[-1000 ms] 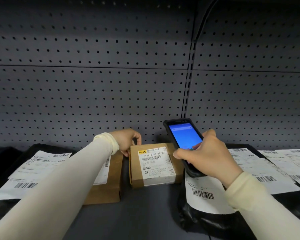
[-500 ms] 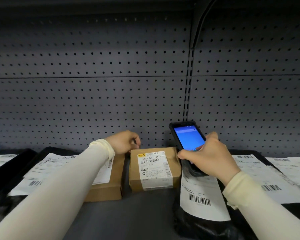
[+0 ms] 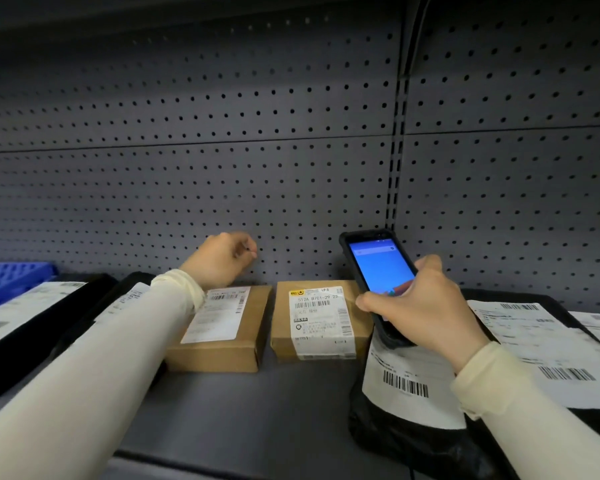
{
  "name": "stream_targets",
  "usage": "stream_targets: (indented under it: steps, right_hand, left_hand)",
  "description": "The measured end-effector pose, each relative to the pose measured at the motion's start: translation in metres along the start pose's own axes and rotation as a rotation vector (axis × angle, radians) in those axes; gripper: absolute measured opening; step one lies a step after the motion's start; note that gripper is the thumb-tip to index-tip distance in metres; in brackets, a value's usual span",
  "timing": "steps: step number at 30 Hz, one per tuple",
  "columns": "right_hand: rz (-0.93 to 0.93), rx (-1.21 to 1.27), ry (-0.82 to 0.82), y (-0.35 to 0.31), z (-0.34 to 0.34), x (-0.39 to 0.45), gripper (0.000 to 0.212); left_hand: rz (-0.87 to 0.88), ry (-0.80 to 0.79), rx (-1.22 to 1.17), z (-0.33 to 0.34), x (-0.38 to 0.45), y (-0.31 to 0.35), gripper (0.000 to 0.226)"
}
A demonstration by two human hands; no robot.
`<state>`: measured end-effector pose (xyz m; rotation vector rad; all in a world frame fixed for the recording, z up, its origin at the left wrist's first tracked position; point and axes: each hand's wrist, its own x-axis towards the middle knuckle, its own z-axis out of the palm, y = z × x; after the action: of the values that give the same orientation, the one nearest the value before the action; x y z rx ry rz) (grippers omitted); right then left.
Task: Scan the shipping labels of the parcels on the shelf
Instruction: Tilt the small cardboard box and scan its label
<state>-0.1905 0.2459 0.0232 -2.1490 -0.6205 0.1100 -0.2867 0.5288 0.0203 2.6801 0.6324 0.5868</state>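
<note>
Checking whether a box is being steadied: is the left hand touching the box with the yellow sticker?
No, the left hand hangs loosely curled above the other box, apart from the stickered box.

Parcel storeroom: pegboard-backed metal shelf (image 3: 257, 403), labelled parcels (image 3: 321, 320), handheld scanner (image 3: 381, 271).

Your right hand (image 3: 426, 311) covers the scanner's (image 3: 378, 271) lower body and part of the black bag's label (image 3: 406, 375). Your left sleeve (image 3: 94, 351) hides one corner of the left box (image 3: 222, 327). Label print there is blurred beyond reading.
</note>
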Motion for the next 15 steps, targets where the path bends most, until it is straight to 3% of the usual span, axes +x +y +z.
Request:
stream_targets:
  steps: [6, 12, 15]
  right_hand:
    - [-0.027, 0.004, 0.017, -0.006, -0.002, -0.005, 0.061]
    - [-0.032, 0.014, 0.069, -0.02, 0.004, -0.007, 0.072]
    - [-0.023, 0.006, 0.096, -0.032, 0.01, -0.008, 0.065]
  left_hand:
    - [-0.125, 0.003, 0.081, -0.019, -0.011, -0.031, 0.013]
    - [-0.21, -0.188, 0.231, -0.015, -0.005, -0.053, 0.019]
    - [-0.182, -0.306, 0.249, -0.007, 0.005, -0.066, 0.022]
